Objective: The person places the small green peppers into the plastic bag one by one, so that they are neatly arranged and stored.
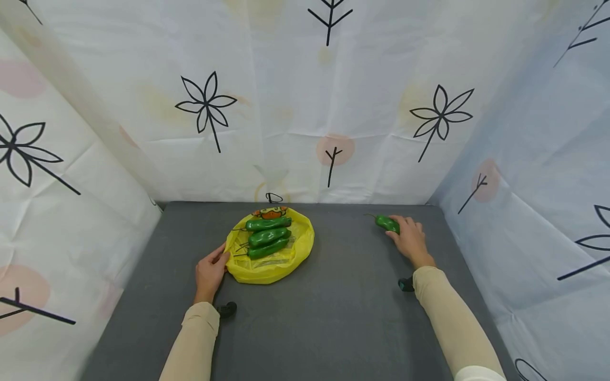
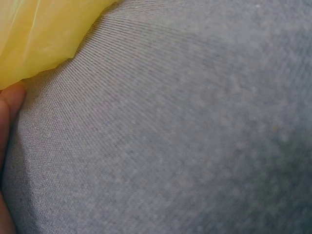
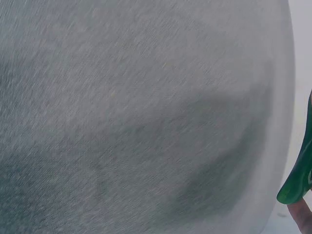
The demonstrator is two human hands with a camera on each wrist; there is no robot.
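On the left of the table lies a yellow plastic bag [image 1: 300, 254], spread out roundly with a printed orange patch at its far edge. Three long green peppers, an upper one [image 1: 269, 224], a middle one [image 1: 269, 236] and a lower one [image 1: 268, 248], rest in a row on the yellow plastic, stems to the left. My left hand [image 1: 209, 272] pinches the bag's left edge; the left wrist view shows only fingertips [image 2: 14, 95] against the yellow film [image 2: 44, 39]. Over at the right, my right hand [image 1: 411, 239] holds another green pepper [image 1: 387, 223], its stem pointing left.
A dark grey table [image 1: 329, 317] spreads under both hands. White cloth with printed plant drawings [image 1: 286, 106] closes off the back and both sides. Small dark devices sit at the left wrist [image 1: 227, 309] and right wrist [image 1: 405, 284].
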